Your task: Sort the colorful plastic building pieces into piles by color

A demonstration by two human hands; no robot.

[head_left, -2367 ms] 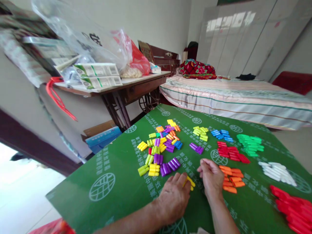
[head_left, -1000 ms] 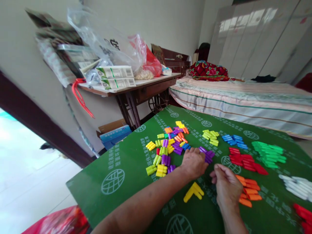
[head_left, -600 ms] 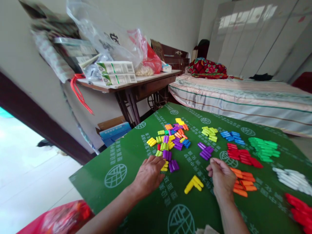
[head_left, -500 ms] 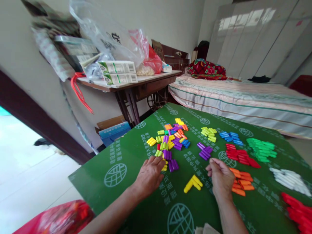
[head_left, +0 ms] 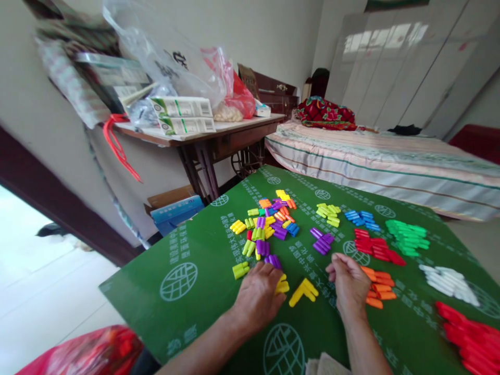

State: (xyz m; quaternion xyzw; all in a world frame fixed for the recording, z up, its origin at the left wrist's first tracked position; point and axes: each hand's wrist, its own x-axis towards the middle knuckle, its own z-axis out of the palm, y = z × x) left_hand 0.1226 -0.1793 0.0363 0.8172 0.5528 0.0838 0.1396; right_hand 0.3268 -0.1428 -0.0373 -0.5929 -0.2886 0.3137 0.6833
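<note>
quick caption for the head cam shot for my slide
Left hand on a yellow piece, right hand beside the orange pile, on a green board strewn with coloured pieces.

Wooden treadle table (head_left: 234, 136) by left wall, loaded: clear plastic bag (head_left: 175, 62), red bag (head_left: 240, 96), two white-green cartons (head_left: 182, 115) stacked. Blue box (head_left: 175, 211) underneath. Striped bed (head_left: 371, 156) behind, red floral quilt (head_left: 326, 112) folded at its head. White wardrobe (head_left: 390, 62) beyond.
</note>
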